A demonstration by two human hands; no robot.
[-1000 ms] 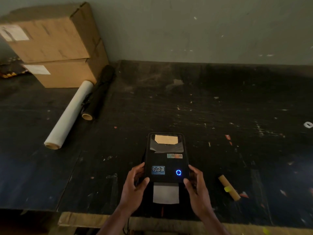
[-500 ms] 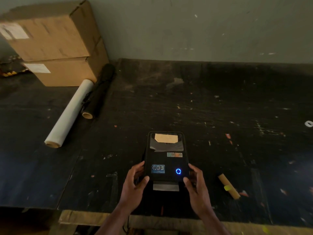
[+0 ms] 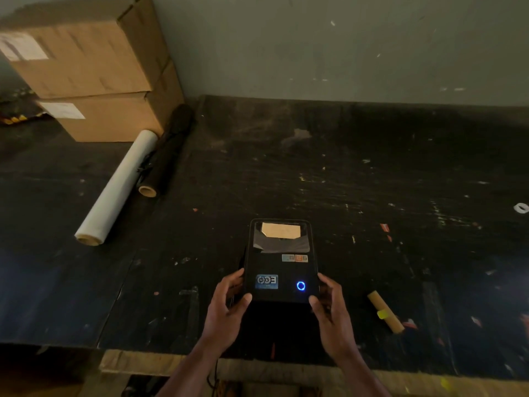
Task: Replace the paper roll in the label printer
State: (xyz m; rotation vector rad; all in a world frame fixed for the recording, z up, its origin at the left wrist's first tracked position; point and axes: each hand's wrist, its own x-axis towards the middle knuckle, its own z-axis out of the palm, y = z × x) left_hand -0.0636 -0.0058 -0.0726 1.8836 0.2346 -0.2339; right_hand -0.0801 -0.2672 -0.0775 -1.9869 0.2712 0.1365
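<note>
A black label printer [image 3: 282, 265] sits on the dark table near the front edge, its lid down and a blue ring light [image 3: 300, 285] glowing. A tan patch shows through its top window [image 3: 281, 231]. My left hand [image 3: 229, 308] grips the printer's left front corner and my right hand [image 3: 332, 308] grips its right front corner. No paper shows at the front slot. A bare cardboard core [image 3: 385, 315] with a yellow tag lies on the table to the right of my right hand.
Two stacked cardboard boxes [image 3: 91, 70] stand at the back left against the wall. A white film roll [image 3: 117, 187] and a black roll [image 3: 166, 156] lie beside them. The black table [image 3: 372, 173] is scuffed; its wooden front edge [image 3: 137, 365] runs below my wrists.
A white strip of label paper that stuck out of the printer's front slot has shortened and is now out of sight. Both hands stay on the printer's front corners.
</note>
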